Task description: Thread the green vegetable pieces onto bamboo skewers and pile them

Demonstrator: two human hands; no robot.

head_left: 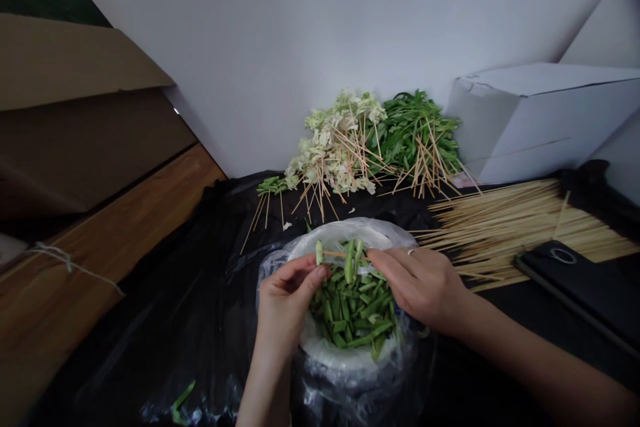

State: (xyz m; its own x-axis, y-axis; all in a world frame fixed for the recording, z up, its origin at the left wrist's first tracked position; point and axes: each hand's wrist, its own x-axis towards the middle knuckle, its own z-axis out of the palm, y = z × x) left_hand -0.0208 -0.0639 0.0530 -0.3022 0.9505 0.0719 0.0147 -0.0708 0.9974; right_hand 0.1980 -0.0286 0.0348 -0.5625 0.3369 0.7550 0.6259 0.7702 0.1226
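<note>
My left hand (pixel 295 290) pinches a short piece of green bean (pixel 319 253) at the tip of a thin wooden skewer (pixel 334 254). My right hand (pixel 425 280), with a ring on one finger, grips the same skewer from the other side. Two more bean pieces (pixel 353 261) sit on the skewer close to my right fingers. Both hands are over a bowl lined with clear plastic (pixel 345 361), which holds many cut green beans (pixel 355 310). The skewer's far end is hidden by my right hand.
Skewered cabbage (pixel 335 140), leafy greens (pixel 410 123) and a few bean skewers (pixel 271 185) lie by the wall. Bare skewers (pixel 515 227), a phone (pixel 580 287) and a white box (pixel 545 120) are at right. Black plastic (pixel 165 300) covers the surface; a cardboard box (pixel 75 107) stands left.
</note>
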